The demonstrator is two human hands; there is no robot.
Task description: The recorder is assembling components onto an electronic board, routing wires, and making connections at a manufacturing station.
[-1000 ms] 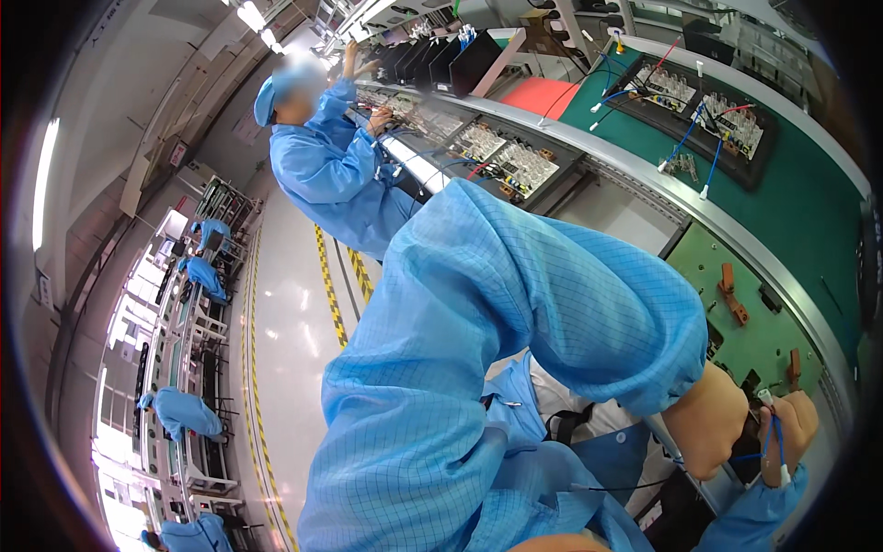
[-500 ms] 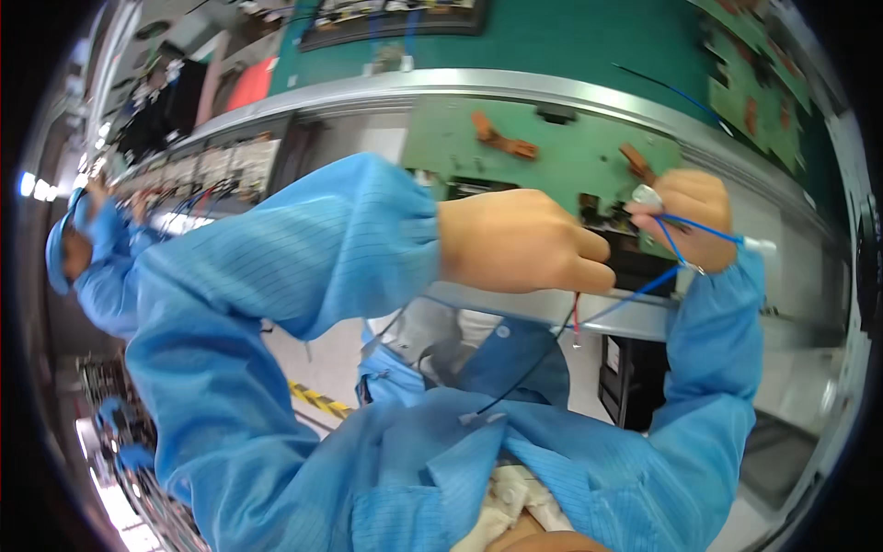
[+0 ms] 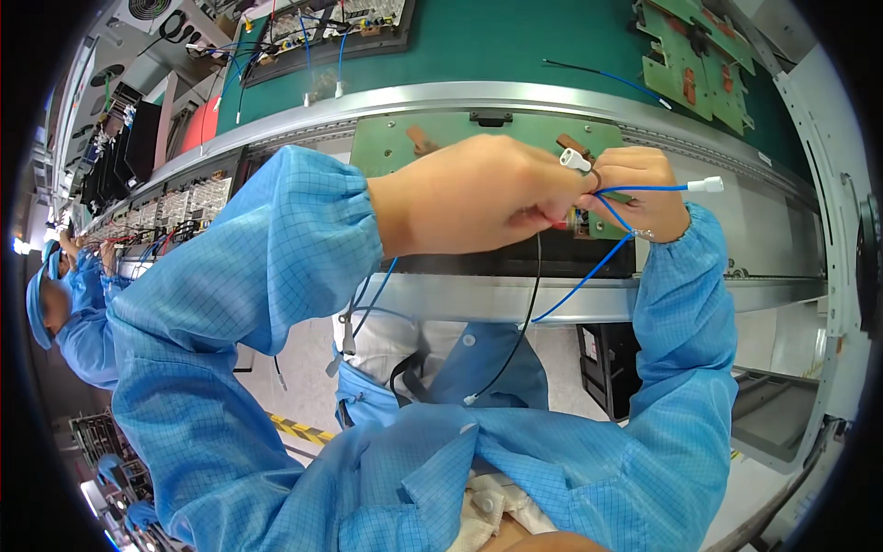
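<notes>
My left hand is closed, fingers curled and knuckles up, over the green fixture plate. A thin black wire hangs from under its fingers and curves down in front of my smock. Close beside its fingertips, my right hand pinches a blue wire. One white plug stands up at the fingertips, and another white plug sticks out past the wrist. A further blue length trails down over the rail. My left hand hides part of the dark unit below.
A metal rail runs along the near side. Beyond the far rail, a green mat holds a loose blue-and-black wire, stacked green fixture plates and a black tray of circuit boards. A co-worker in blue is at far left.
Both hands have come together, their fingertips now nearly meeting. The white plug near them is now upright and plainer to see. The whole view has shifted slightly.
</notes>
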